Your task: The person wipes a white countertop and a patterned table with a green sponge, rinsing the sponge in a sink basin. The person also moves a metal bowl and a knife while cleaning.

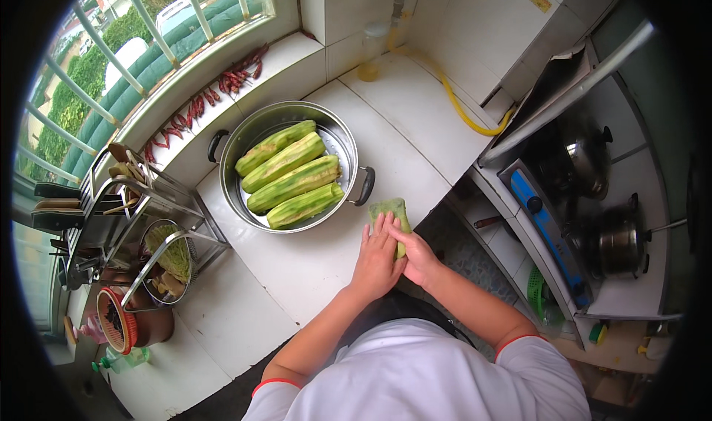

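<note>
A folded green cloth (396,205), perhaps a sponge cloth, is between my two hands near the counter's front edge. My left hand (379,257) lies over it with the fingers stretched forward. From the other side my right hand (418,254) grips it, thumb pointing towards the left hand's fingers. The palms and the cloth's lower part are partly hidden. Just beyond, to the left, a steel steamer pot (289,229) with black handles stands on the counter. Several peeled green gourds (289,183), patchy with yellow, lie side by side on its perforated tray.
White tiled counter (311,265) surrounds the pot. Dried red chillies (233,79) line the window sill. At left stand a metal knife rack (161,248) and an orange basket (130,326). A yellow hose (456,101) runs towards the gas stove (548,232), which bears steel pots (620,243).
</note>
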Tool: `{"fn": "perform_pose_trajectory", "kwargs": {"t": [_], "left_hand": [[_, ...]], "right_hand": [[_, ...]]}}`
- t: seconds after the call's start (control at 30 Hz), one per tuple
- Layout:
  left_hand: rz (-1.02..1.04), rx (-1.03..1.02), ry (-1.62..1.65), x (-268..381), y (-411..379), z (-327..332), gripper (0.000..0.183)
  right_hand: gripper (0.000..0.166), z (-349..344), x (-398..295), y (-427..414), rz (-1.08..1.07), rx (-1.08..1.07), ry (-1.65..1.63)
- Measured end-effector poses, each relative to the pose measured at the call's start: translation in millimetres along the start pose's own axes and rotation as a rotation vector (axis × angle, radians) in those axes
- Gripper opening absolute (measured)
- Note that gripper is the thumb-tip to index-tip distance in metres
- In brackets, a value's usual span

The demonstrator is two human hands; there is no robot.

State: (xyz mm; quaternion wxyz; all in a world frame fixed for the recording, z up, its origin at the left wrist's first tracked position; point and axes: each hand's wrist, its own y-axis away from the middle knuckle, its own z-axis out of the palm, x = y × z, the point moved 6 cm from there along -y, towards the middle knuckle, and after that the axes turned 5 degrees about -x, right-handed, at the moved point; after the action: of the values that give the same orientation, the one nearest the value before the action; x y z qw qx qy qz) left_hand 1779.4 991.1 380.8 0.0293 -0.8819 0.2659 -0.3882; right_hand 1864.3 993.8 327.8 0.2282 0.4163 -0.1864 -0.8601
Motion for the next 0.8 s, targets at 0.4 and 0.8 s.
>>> {"fn": "perform_pose_trajectory", "kwargs": {"t": [0.4,0.8], "left_hand": [[-0.74,0.215,0.11,-41,208,-3,0.046],[-1.169,0.665,0.34,21,308,59,0.038]], "right_hand": [[0.066,-177,-202,-197,-0.547,0.671,1.934],[0.047,-70,-52,-89,-0.944,-0.408,1.862]]}}
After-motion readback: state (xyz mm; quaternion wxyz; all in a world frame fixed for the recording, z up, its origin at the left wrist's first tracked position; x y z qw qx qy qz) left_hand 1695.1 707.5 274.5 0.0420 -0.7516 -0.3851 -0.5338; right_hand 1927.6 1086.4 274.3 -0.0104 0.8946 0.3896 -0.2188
